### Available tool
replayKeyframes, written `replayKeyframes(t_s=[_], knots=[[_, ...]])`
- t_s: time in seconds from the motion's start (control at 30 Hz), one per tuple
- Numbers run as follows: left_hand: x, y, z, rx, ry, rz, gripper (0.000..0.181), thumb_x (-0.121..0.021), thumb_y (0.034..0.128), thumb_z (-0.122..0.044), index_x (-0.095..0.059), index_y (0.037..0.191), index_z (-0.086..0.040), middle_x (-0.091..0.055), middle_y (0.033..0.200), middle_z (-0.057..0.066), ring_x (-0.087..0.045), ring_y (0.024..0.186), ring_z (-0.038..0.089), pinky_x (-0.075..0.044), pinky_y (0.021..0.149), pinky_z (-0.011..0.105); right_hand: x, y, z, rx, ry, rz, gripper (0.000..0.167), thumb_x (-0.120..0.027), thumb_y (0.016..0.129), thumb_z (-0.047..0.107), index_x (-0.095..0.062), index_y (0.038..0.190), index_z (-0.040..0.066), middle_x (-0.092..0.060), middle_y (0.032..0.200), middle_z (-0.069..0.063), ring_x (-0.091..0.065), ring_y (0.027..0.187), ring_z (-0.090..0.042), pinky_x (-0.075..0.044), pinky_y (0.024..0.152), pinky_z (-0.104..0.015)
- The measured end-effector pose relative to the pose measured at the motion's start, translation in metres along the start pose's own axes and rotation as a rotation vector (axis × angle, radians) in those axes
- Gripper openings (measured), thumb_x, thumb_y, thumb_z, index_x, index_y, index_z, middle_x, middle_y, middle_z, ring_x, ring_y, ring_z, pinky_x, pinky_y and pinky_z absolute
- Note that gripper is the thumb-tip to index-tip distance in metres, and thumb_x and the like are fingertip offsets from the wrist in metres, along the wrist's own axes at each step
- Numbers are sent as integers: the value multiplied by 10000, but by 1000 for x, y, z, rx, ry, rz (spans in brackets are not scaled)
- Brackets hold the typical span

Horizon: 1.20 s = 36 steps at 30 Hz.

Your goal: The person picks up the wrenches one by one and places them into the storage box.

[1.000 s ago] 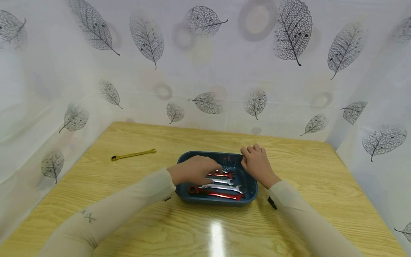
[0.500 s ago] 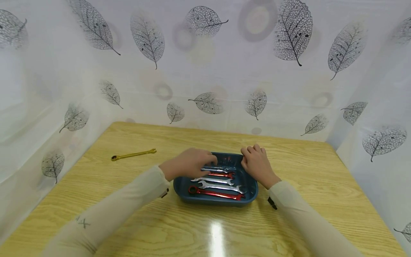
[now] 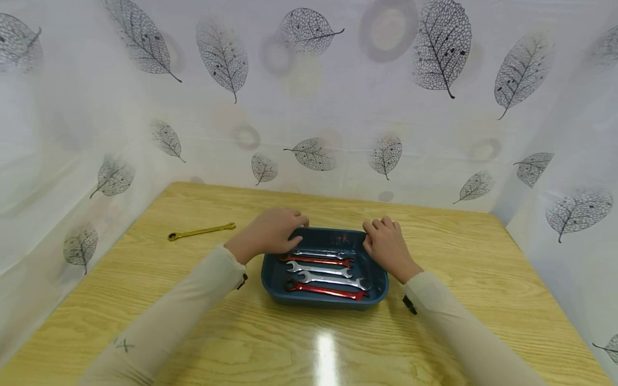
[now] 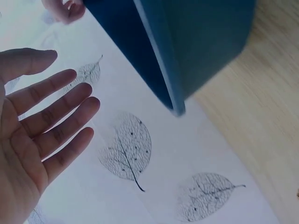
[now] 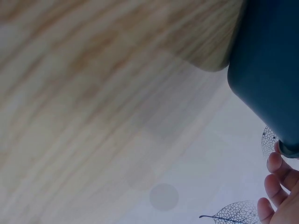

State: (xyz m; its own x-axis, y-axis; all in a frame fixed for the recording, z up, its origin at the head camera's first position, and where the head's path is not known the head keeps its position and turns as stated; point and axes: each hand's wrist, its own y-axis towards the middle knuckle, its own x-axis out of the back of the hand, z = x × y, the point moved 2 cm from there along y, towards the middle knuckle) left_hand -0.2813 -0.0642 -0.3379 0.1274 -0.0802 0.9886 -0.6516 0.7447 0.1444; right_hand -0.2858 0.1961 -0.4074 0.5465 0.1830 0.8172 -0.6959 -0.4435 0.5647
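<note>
A dark blue plastic tray (image 3: 321,304) stands on the table in the head view, with several wrenches lying in it side by side. Nearest the front is a red ratcheting wrench (image 3: 325,290); behind it come silver wrenches (image 3: 333,280) and another red wrench (image 3: 323,260). My right hand (image 3: 390,249) grips the tray's rim at its far right corner, fingers bent over the edge. At the far left corner my left hand (image 3: 270,231) hovers over the rim; in the left wrist view its fingers (image 4: 58,100) are spread, apart from the tray, holding nothing.
A gold ratcheting wrench (image 3: 201,231) lies alone on the wooden table (image 3: 241,343), left of the tray. White curtains (image 3: 338,107) printed with leaves hang along the table's back and sides.
My left hand has moved left and back, from above the wrenches to the tray's far left corner, uncovering the wrenches. My right hand and the tray have stayed in place.
</note>
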Motion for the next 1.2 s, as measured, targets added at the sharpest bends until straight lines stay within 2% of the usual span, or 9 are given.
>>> replayKeyframes(t_s=[0.27, 0.5, 0.67, 0.83, 1.2], knots=[[2, -8, 12, 31, 72, -132, 247, -644, 856, -243, -650, 1062, -108, -666, 946, 55, -602, 717, 168, -522, 691, 350, 0, -1, 0, -6, -2, 11, 107, -569, 826, 45, -484, 769, 73, -434, 653, -59, -347, 671, -242, -236, 624, -344], [6, -15, 22, 94, 127, -233, 358, -655, 829, -276, -634, 1128, -79, -686, 991, 91, -662, 854, 247, -521, 831, 416, -1, -2, 0, -1, 3, -3, 101, -559, 827, 41, -481, 767, 67, -433, 650, -67, -350, 667, -249, -238, 620, -345], [4, -19, 33, 131, 136, -264, 394, -668, 811, -289, -634, 1132, -63, -678, 1018, 108, -650, 904, 270, -517, 836, 423, 0, -2, 0, 3, 5, -16, 92, -552, 825, 42, -483, 769, 67, -434, 645, -68, -351, 664, -250, -237, 620, -345], [0, -24, 46, 147, 140, -291, 376, -688, 790, -272, -633, 1092, -55, -661, 1037, 114, -631, 945, 284, -521, 818, 419, 0, -1, 0, -8, 8, 11, 79, -528, 841, 57, -487, 775, 73, -444, 654, -67, -362, 678, -253, -245, 628, -348], [-1, -45, 72, 191, 120, -271, 403, -705, 789, -235, -608, 1121, -30, -640, 1062, 139, -620, 960, 303, -511, 834, 436, 0, 0, 0, -22, 11, 49, 77, -522, 846, 59, -486, 779, 76, -452, 664, -65, -366, 692, -252, -242, 636, -348]])
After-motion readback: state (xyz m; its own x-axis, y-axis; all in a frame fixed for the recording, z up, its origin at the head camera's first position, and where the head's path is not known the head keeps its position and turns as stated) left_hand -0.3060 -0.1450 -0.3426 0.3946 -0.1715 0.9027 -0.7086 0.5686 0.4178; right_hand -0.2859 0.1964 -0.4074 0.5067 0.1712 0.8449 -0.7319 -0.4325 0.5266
